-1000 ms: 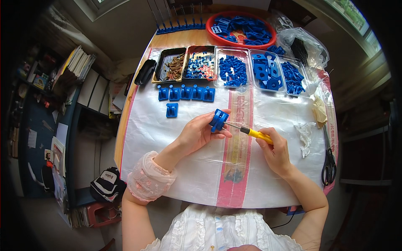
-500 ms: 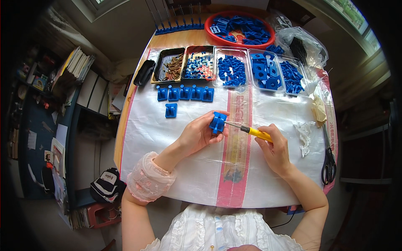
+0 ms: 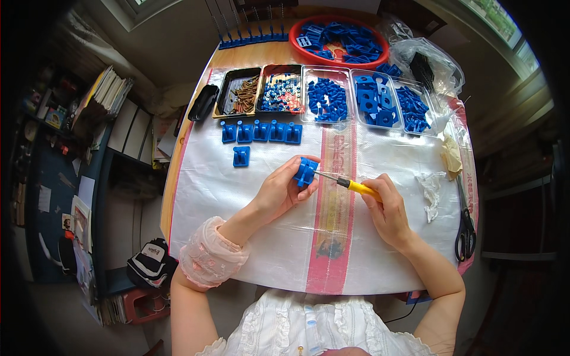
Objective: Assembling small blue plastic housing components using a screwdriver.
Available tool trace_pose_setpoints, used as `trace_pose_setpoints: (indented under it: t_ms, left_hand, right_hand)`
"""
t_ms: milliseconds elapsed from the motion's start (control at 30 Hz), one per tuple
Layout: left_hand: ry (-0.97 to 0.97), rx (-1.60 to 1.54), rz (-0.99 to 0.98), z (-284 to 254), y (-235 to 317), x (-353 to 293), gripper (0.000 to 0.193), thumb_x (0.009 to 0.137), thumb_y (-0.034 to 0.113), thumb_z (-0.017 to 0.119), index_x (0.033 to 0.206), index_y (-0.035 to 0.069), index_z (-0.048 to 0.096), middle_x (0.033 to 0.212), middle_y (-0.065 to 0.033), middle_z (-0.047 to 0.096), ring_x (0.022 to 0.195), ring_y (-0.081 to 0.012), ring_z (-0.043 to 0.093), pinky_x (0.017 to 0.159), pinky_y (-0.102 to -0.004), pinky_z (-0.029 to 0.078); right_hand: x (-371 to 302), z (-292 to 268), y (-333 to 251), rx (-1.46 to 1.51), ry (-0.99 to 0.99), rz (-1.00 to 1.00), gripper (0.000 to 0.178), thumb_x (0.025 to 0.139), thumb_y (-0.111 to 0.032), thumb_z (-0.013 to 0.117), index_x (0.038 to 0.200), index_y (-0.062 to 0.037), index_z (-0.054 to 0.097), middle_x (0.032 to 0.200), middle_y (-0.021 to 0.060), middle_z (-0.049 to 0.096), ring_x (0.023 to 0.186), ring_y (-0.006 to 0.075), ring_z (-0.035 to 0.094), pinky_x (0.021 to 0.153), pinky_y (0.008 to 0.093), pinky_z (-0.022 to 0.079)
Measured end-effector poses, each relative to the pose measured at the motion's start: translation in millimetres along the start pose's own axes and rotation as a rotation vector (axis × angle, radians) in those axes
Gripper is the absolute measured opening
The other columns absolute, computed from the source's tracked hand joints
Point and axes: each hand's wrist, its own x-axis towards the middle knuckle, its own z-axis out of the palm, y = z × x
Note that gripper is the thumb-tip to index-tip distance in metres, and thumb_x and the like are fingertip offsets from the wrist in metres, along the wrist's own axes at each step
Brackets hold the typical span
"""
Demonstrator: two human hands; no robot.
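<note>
My left hand (image 3: 284, 185) is closed around a blue plastic part (image 3: 306, 172), holding it above the middle of the table. In my right hand (image 3: 389, 210) is a screwdriver (image 3: 363, 190) with a yellow and black handle. Its metal shaft points left, and the tip meets the right side of the blue part; whether it sits in a screw is too small to tell. Beyond my left hand, several blue assembled pieces (image 3: 261, 131) stand in a row. A single similar blue piece (image 3: 241, 156) lies just in front of that row.
Along the far side stand a tray of brass-coloured screws (image 3: 242, 98), a tray of small nuts and blue bits (image 3: 282, 92), and clear trays of blue parts (image 3: 328, 101). Behind them is a red basin (image 3: 341, 64). Black scissors (image 3: 466, 234) lie at the right edge.
Both hands have shifted very slightly left, together with the blue part and the screwdriver. The grip of each hand looks the same.
</note>
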Motion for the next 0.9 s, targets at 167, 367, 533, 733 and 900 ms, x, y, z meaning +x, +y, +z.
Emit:
trace_pose_setpoints:
  t_ms: [167,367,533,733,900]
  left_hand:
    - [-0.009,0.003,0.001,1,-1,-1,0.043,0.112,0.032,0.027,0.138,0.004,0.046,0.085,-0.0070,0.058,0.063,-0.0081,0.044,0.060,-0.0225,0.037]
    - [-0.014,-0.007,0.004,1,-2,-1,0.042,0.112,0.031,0.028,0.138,0.004,0.046,0.085,-0.0075,0.058,0.063,-0.0081,0.044,0.060,-0.0233,0.037]
    - [-0.005,-0.045,0.010,-3,-2,1,0.042,0.112,0.030,0.028,0.138,0.004,0.045,0.086,-0.0083,0.059,0.063,-0.0083,0.046,0.060,-0.0238,0.038]
    - [-0.010,-0.022,-0.003,-1,-2,0,0.042,0.112,0.031,0.028,0.139,0.004,0.045,0.087,-0.0088,0.060,0.063,-0.0085,0.046,0.060,-0.0235,0.038]
    - [-0.003,-0.031,-0.028,3,1,-1,0.043,0.112,0.032,0.030,0.140,0.004,0.044,0.088,-0.0086,0.061,0.064,-0.0083,0.046,0.061,-0.0236,0.038]
  right_hand:
    - [-1,6,1,0.082,0.046,-0.022,0.026,0.087,0.006,0.072,0.106,-0.0021,0.057,0.091,0.0103,0.059,0.071,0.0155,0.058,0.056,0.0250,0.047]
    - [-2,2,-2,0.042,0.033,-0.002,0.025,0.088,0.001,0.072,0.108,-0.0010,0.057,0.096,0.0153,0.062,0.076,0.0292,0.066,0.060,0.0366,0.052]
    - [1,-1,-4,-0.047,-0.007,-0.050,0.027,0.089,0.000,0.071,0.111,-0.0002,0.056,0.096,0.0168,0.059,0.078,0.0315,0.062,0.066,0.0403,0.049]
    - [1,3,7,-0.108,0.068,-0.165,0.030,0.087,0.001,0.072,0.112,-0.0013,0.056,0.091,0.0156,0.059,0.076,0.0321,0.062,0.066,0.0408,0.049]
    - [-5,4,1,-0.018,0.037,-0.060,0.031,0.086,0.000,0.072,0.113,-0.0022,0.056,0.088,0.0152,0.060,0.075,0.0329,0.061,0.065,0.0409,0.049]
